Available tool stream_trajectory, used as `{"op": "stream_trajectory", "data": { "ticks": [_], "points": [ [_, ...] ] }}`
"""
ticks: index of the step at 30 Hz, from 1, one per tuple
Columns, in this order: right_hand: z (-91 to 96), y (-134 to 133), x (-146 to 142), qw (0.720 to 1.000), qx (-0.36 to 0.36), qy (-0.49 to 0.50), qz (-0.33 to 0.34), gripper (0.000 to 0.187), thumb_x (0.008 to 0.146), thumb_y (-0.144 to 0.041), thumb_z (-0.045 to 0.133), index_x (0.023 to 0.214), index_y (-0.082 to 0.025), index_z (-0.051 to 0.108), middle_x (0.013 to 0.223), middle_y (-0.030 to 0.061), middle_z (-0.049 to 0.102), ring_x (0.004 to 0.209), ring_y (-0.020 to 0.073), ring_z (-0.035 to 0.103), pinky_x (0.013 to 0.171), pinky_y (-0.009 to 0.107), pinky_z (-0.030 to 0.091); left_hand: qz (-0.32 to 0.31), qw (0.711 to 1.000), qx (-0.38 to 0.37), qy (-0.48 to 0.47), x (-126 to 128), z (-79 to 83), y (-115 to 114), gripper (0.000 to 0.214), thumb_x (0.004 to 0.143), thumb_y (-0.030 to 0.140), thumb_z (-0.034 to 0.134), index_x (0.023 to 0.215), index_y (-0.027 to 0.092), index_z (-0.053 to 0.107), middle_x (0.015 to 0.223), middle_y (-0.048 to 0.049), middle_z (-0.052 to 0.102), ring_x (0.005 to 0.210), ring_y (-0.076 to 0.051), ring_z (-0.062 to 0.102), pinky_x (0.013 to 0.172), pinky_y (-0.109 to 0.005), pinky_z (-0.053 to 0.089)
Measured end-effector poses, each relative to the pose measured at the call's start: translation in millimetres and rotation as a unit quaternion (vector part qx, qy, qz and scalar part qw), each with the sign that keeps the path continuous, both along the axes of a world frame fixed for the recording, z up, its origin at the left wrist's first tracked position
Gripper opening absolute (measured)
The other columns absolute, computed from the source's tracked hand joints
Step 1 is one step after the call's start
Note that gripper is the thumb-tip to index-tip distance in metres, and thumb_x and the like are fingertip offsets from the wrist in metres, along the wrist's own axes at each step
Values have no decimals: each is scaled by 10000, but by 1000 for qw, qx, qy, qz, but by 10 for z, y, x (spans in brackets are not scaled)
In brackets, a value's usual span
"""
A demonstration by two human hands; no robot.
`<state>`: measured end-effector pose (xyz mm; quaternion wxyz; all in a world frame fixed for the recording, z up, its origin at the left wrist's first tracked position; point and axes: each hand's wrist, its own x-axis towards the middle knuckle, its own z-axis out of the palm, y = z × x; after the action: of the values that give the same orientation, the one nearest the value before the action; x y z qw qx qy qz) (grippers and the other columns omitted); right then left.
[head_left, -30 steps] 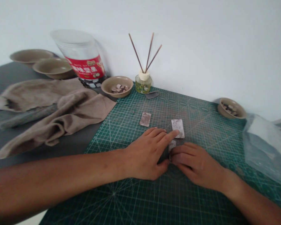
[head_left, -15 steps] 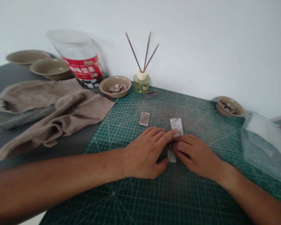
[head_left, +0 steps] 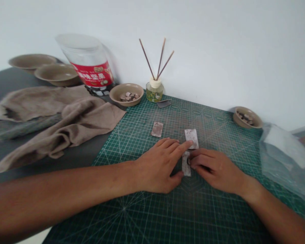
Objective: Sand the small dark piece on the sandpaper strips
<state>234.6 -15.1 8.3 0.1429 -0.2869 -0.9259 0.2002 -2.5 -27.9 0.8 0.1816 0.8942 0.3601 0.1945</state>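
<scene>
Both my hands rest on a green cutting mat (head_left: 155,210). My left hand (head_left: 160,167) lies flat with its fingers stretched out. Its index fingertip touches the lower edge of a small pale rectangular piece (head_left: 191,136), and its thumb sits by the lower end of a narrow pale strip (head_left: 186,166). My right hand (head_left: 216,169) has its fingers drawn together, fingertips pressed against the right side of that strip. What the fingertips hold, if anything, is hidden. A second small rectangular piece (head_left: 157,129) lies loose to the left.
A reed diffuser (head_left: 155,91) and a bowl of small pieces (head_left: 127,94) stand at the mat's far edge, another bowl (head_left: 246,117) at far right. A plastic bag (head_left: 287,156) lies at right. Brown cloths (head_left: 66,125), a red-labelled jar (head_left: 88,64) and two empty bowls (head_left: 56,74) are at left.
My right hand slid up along the narrow strip, then slightly back, uncovering its lower end. My left hand stayed where it was.
</scene>
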Motion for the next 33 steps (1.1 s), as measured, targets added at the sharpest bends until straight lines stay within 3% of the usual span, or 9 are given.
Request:
{"op": "stream_trajectory", "data": {
  "ticks": [3, 8, 13, 17, 23, 29, 33],
  "points": [
    [-8, -14, -23, 999, -16, 3, 36, 123, 967, -144, 544, 967, -205, 651, 1027, 43, 690, 933, 183, 650, 816, 327, 540, -8, 1000, -2, 1, 2, -3, 1, 789, 825, 318, 618, 1507, 113, 278, 1406, -157, 512, 1322, -304, 453, 1155, -481, 320],
    [10, 36, -11, 999, 41, 2, -5, 117, 957, -134, 551, 978, -195, 649, 1077, 62, 694, 998, 217, 640, 879, 394, 511, 6, 1000, -5, -5, 8, -8, 1, 831, 819, 324, 632, 1523, 116, 242, 1402, -159, 517, 1321, -304, 456, 1155, -490, 320],
    [39, 5, -11, 999, 7, -13, 50, 118, 962, -123, 555, 962, -213, 630, 1040, 15, 701, 955, 188, 631, 854, 377, 472, -1, 1000, -6, -12, 11, -2, -6, 812, 819, 317, 625, 1513, 105, 260, 1412, -166, 514, 1318, -303, 463, 1141, -479, 340],
    [29, 46, -41, 999, 52, 6, -9, 108, 955, -120, 565, 964, -202, 633, 1039, 34, 701, 954, 208, 608, 857, 400, 455, 5, 1000, -7, -20, 5, 3, -8, 826, 813, 307, 628, 1517, 110, 243, 1406, -158, 522, 1313, -298, 471, 1132, -474, 356],
    [52, 9, -82, 999, -8, 17, 47, 98, 953, -131, 570, 933, -209, 627, 972, 21, 697, 934, 195, 618, 865, 386, 460, -1, 1000, -1, -10, -4, -9, -11, 803, 837, 317, 612, 1517, 107, 242, 1425, -166, 506, 1337, -304, 448, 1144, -484, 342],
    [32, 50, -38, 998, 47, 10, -43, 79, 953, -150, 569, 958, -191, 636, 1003, 62, 684, 937, 219, 597, 844, 396, 472, 6, 1000, -6, -5, -5, -4, -8, 798, 839, 321, 619, 1517, 128, 245, 1428, -163, 504, 1343, -306, 449, 1140, -489, 352],
    [21, 22, -43, 999, 16, 22, 21, 80, 942, -138, 571, 931, -193, 628, 965, 48, 674, 926, 200, 605, 852, 377, 474, 2, 1000, -1, 2, -8, -1, -7, 776, 854, 328, 607, 1515, 127, 254, 1422, -168, 510, 1351, -311, 444, 1139, -498, 358]
  ]
}}
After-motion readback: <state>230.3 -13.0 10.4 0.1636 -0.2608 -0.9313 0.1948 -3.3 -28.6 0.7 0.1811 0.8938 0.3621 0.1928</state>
